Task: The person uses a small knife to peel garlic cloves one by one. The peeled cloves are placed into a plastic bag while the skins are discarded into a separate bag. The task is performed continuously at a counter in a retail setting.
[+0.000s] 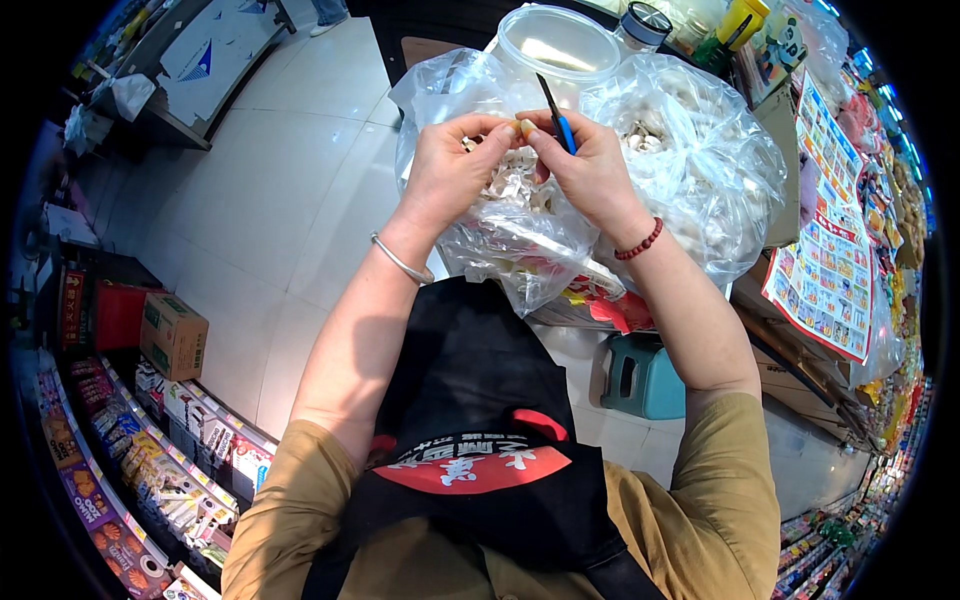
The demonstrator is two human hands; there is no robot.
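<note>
Both my hands meet above an open clear plastic bag. My left hand [450, 165] is closed, thumb and fingertips pinching a small pale yellowish piece [525, 128] that looks like a garlic clove. The fingertips of my right hand [590, 170] press on it from the other side. A slim knife [566, 132] with a blue handle and dark blade is also tucked in my right hand, its tip pointing up and away. Under the hands, dry papery peel [515, 185] lies in the bag. To the right sits a second clear bag [700, 170] with whitish cloves [643, 137] showing.
Behind the bags stands a round clear tub [558, 45], with a lidded jar [644, 25] beside it. A printed flyer [825, 220] hangs over boxes at the right. Below the table is a teal stool [643, 377]. Packaged goods fill shelves at lower left, near a cardboard box [173, 335].
</note>
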